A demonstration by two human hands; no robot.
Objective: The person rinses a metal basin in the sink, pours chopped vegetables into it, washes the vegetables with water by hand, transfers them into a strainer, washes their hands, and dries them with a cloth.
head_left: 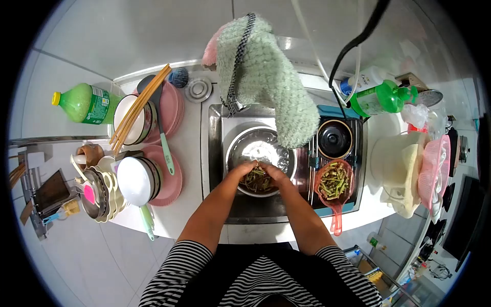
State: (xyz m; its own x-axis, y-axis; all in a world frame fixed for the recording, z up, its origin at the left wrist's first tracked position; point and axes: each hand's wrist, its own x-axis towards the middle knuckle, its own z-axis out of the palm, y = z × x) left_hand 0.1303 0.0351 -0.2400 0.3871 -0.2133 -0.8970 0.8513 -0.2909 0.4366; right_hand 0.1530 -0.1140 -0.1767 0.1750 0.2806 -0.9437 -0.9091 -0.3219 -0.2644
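A shiny metal bowl (pixel 232 153) with water in it stands in the sink (pixel 217 202). My left hand (pixel 246 169) and my right hand (pixel 274 175) are inside the bowl, their fingertips meeting at the far side of a heap of cut green vegetable stems (pixel 257 182). Both hands curl around these stems; the fingers are partly hidden. To the right, a red plastic strainer ladle (pixel 337 207) holds more cut green stems. It rests over a blue-edged rack (pixel 318 211) at the sink's right side, beside a dark round pot or lid (pixel 335 139).
A green towel (pixel 271 82) hangs over the bowl's back edge. Stacked bowls (pixel 135 181), pink plates (pixel 171 187), chopsticks (pixel 143 105) and a spatula (pixel 166 153) crowd the left counter. Green bottles (pixel 376 100) (pixel 89 105), a cream bin (pixel 394 163) and a pink basket (pixel 432 171) stand around.
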